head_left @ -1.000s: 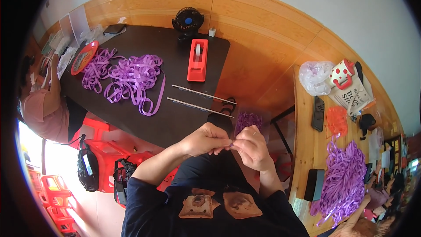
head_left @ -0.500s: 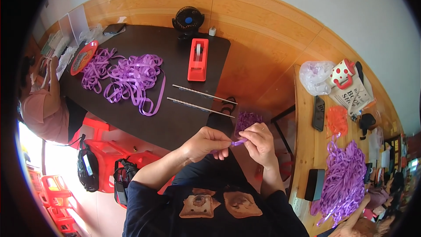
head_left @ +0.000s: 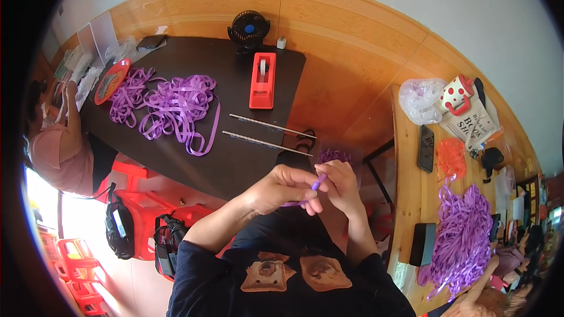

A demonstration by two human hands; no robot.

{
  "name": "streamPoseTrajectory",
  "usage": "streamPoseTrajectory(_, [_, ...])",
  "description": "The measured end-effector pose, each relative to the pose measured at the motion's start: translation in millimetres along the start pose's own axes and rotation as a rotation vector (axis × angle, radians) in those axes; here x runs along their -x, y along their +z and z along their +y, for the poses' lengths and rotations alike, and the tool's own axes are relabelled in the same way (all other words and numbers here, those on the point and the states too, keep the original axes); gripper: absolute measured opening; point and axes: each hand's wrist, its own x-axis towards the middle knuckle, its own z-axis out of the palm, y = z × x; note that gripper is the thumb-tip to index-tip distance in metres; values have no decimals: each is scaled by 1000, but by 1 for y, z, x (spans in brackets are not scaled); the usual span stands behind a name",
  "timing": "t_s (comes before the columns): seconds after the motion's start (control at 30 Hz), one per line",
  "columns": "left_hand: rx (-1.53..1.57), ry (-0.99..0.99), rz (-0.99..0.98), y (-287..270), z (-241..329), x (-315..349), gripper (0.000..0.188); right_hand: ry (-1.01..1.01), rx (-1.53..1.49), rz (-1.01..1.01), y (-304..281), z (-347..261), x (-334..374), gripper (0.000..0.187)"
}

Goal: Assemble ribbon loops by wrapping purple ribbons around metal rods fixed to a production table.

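Pinching narrow, glossy purple ribbon (head_left: 319, 182): bare left hand (head_left: 281, 191)!
Right hand (head_left: 342, 186) alongside (fingertips partly hidden, can't tell its grip).

A makeshift workroom, perhaps (the edges blur): heaped purple ribbon (head_left: 181, 105), tape dispenser (head_left: 262, 95), red plastic stools (head_left: 77, 263).

left hand (head_left: 286, 190) pinching, right hand (head_left: 341, 185) close beside it, possibly touching, both forearms (head_left: 220, 222) angled inward

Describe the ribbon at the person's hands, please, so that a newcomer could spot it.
Start at the dark table, then find the person's left hand by its near edge. A short stretch of purple ribbon shows in its grasp. Unlike the purple tangle on that table, it is held.
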Motion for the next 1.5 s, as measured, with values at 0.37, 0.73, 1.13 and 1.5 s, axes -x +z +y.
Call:
streamPoseTrajectory(0.37, [-43, 225, 12, 21, 49, 8, 23, 393, -514, 109, 69, 35, 51, 16])
streamPoseTrajectory(0.73, [-100, 355, 87, 16, 59, -1, 33, 630, -724, 50, 94, 46, 85, 10])
streamPoseTrajectory(1.13, [-364, 335, 17, -17, 50, -19, 76, 736, -956, -259, 66, 17, 84, 11])
streamPoseTrajectory(1.5, [-431, 305, -38, -18, 51, -28, 92, 595, -960, -503, 55, 15, 78, 19])
